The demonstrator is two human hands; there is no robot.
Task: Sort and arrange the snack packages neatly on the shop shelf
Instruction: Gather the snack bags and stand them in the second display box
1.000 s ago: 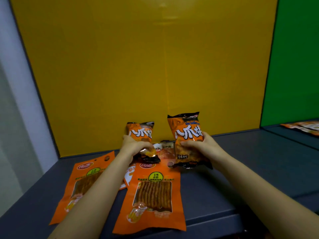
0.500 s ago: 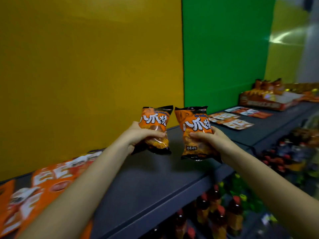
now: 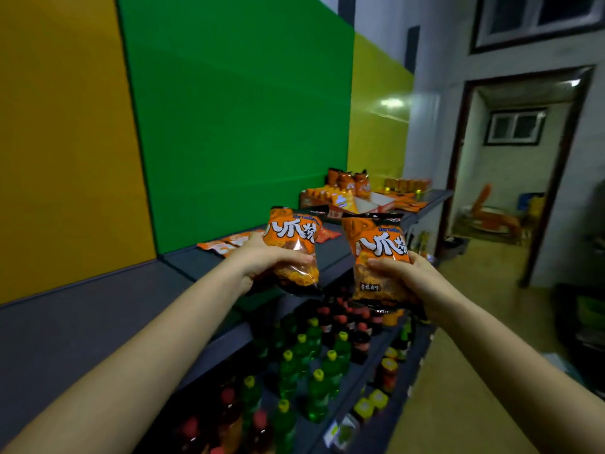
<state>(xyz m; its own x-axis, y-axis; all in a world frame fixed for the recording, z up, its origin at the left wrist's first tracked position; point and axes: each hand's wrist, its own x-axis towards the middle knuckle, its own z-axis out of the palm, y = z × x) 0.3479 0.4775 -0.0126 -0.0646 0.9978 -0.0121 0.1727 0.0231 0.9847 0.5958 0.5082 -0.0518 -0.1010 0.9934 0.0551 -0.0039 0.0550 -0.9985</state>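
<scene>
Left hand grips left bag, right hand grips right bag — flat packets lie on shelf ahead, bottles below.

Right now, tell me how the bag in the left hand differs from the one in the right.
The left bag is held higher, against the shelf; the right bag hangs lower, over the bottles. The right bag shows small white print low down; the left bag shows none. Both are orange with black ends and white characters, gripped by the left hand and right hand.
</scene>
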